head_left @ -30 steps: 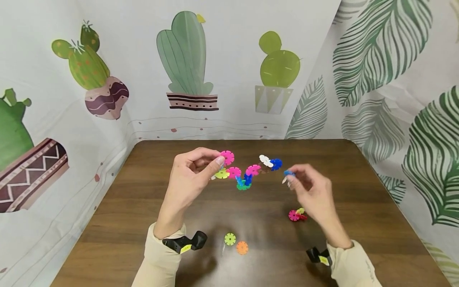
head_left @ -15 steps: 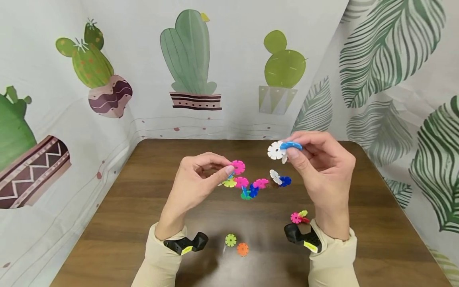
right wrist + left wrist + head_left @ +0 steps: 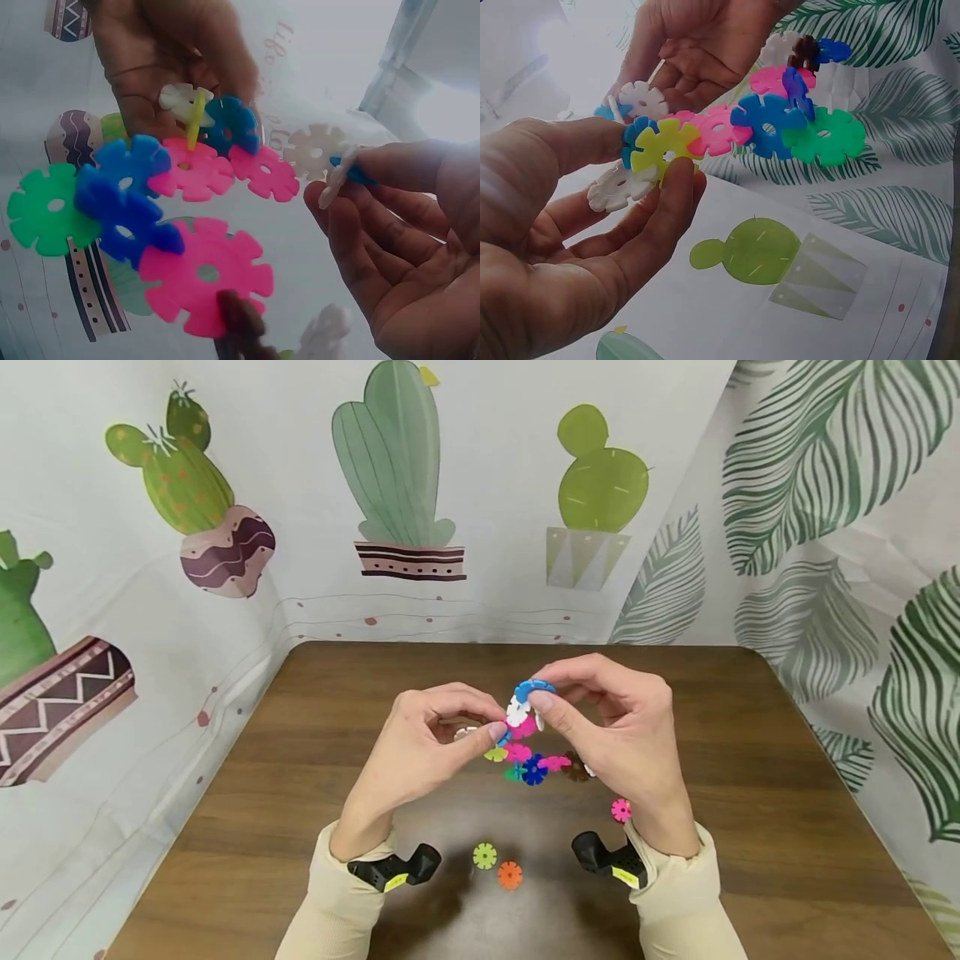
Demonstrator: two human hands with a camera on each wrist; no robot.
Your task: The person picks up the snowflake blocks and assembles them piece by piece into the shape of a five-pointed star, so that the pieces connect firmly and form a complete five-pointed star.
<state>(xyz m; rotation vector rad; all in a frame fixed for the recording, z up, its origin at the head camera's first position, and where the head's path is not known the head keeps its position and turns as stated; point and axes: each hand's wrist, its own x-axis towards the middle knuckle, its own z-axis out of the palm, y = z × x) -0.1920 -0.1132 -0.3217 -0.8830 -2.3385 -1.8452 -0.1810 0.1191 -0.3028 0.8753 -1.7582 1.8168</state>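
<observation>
Disc chain [image 3: 517, 752], pinched in left hand [image 3: 422, 748]. White-and-blue cluster [image 3: 532, 688], pinched in right hand [image 3: 618, 735], now brought up to chain's pink disc [image 3: 523, 727]. Seemingly lined up for joining.

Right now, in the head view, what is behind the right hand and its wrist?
Behind the right hand, a brown disc and a sliver of white disc show. At the wrist, a pink disc peeks out. Whatever else lies there is covered.

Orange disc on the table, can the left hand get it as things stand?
Probably not without letting go: the left hand is pinching the linked discs, though nothing covers the orange disc.
</observation>
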